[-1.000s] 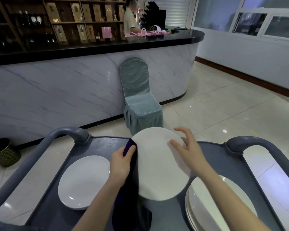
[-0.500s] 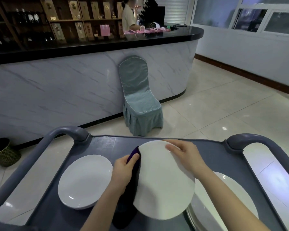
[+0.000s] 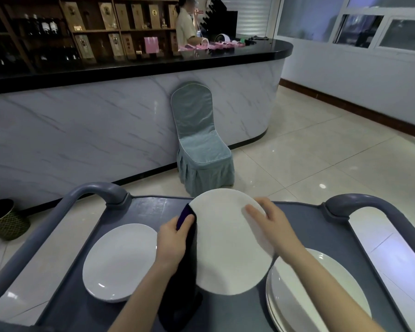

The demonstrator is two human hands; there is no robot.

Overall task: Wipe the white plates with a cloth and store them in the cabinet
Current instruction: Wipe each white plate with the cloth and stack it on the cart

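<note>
We're wiping the plate (image 3: pixel 228 248) above the cart (image 3: pixel 153 209): left hand (image 3: pixel 171 243) pinching the cloth (image 3: pixel 182 305), right hand (image 3: pixel 273 226) gripping the rim. We're probably flipping it next.

I see the held plate (image 3: pixel 228 245) in plain matt white beside a cloth (image 3: pixel 188 259) of dark navy, violet at its top fold. The single plate (image 3: pixel 120 262) and the stack of plates (image 3: pixel 321 298) are glossier white on a slate blue-grey cart (image 3: pixel 153 209). Beyond, I see a pale grey-green chair cover (image 3: pixel 197 130) with white piping, a counter (image 3: pixel 82 130) of grey-veined white marble under a black top, a dark bin (image 3: pixel 5 221) with a gold lattice, and cream floor tiles (image 3: pixel 321 144).
</note>
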